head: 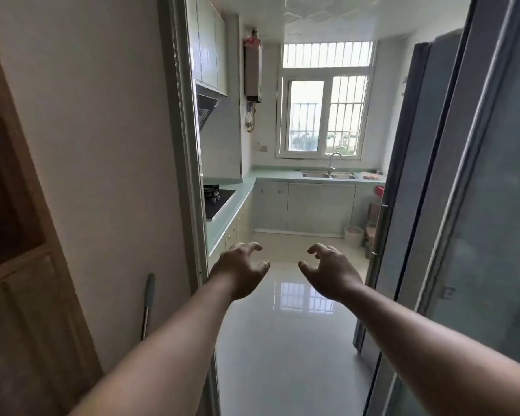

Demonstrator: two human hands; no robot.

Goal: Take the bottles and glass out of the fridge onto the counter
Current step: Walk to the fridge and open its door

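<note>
Head view from a kitchen doorway: left hand [240, 270] and right hand [332, 273] reach forward, fingers loosely curled, both empty. Bottles and glass are out of sight, presumably inside the closed grey fridge [415, 163] on the right. Nothing is fetched yet. Next likely means stepping in and opening its door, with the green counter [278, 175] opposite.

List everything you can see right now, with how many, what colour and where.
fridge: one, dark grey, right side of the room.
counter: one, pale green, along the left and far sides.
window: one, white-framed, far end.
sink: one, steel, in the counter below the window.
hob: one, black, in the left run of counter.
floor: one, glossy white, centre.
bin: one, white, on the floor, far right.
left hand: one, bare, held out, empty.
right hand: one, bare, held out, empty.
</note>
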